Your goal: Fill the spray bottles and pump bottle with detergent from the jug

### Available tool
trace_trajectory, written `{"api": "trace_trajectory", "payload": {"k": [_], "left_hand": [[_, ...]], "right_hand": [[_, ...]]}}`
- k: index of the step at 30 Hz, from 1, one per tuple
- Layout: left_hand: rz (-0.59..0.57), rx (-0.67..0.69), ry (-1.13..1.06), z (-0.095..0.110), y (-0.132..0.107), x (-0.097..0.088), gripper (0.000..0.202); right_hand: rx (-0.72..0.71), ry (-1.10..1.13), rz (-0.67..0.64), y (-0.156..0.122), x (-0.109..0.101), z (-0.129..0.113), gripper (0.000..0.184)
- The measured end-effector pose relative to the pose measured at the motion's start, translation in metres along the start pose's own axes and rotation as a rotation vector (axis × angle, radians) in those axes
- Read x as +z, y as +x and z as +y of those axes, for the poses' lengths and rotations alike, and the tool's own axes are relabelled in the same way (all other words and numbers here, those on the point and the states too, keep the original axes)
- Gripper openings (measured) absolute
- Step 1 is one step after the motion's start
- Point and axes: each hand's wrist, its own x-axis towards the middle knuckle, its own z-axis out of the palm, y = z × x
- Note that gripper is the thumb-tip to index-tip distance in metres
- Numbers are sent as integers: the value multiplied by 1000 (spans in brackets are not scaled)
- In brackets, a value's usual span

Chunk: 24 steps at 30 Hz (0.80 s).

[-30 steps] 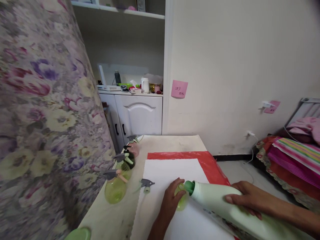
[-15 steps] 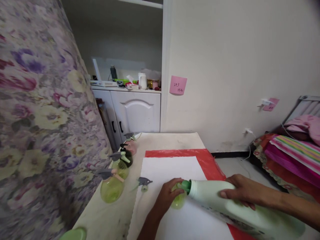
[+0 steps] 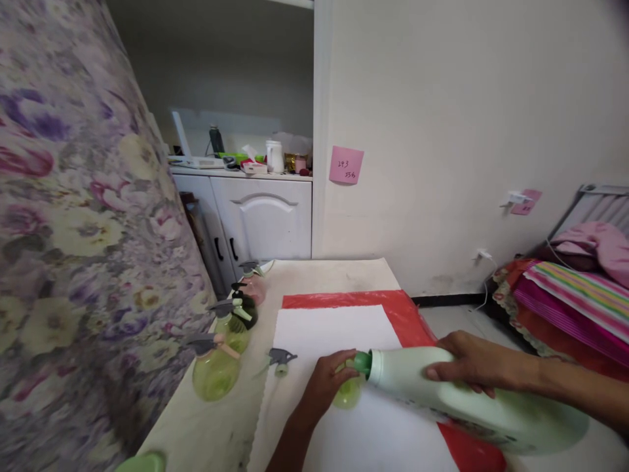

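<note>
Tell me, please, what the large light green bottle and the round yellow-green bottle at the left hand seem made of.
The large light green bottle looks like opaque satin plastic: soft sheen, rounded form. The round yellow-green bottle looks smooth and translucent, since light shows through it; plastic or glass, I cannot tell.

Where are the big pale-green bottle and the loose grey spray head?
Big pale-green bottle (image 3: 472, 408): head view, middle of its body.
Loose grey spray head (image 3: 282, 356): head view, its grey upper part.

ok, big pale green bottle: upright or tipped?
Tipped: the right hand holds the big bottle nearly on its side, green spout by the small bottle.
</note>
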Motion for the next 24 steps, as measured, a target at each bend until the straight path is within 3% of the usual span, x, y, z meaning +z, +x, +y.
{"api": "trace_trajectory", "payload": {"k": [24], "left_hand": [[-14,4,20,-4,2,1,30]], "right_hand": [[9,-59,-30,1,-3,2,53]]}}
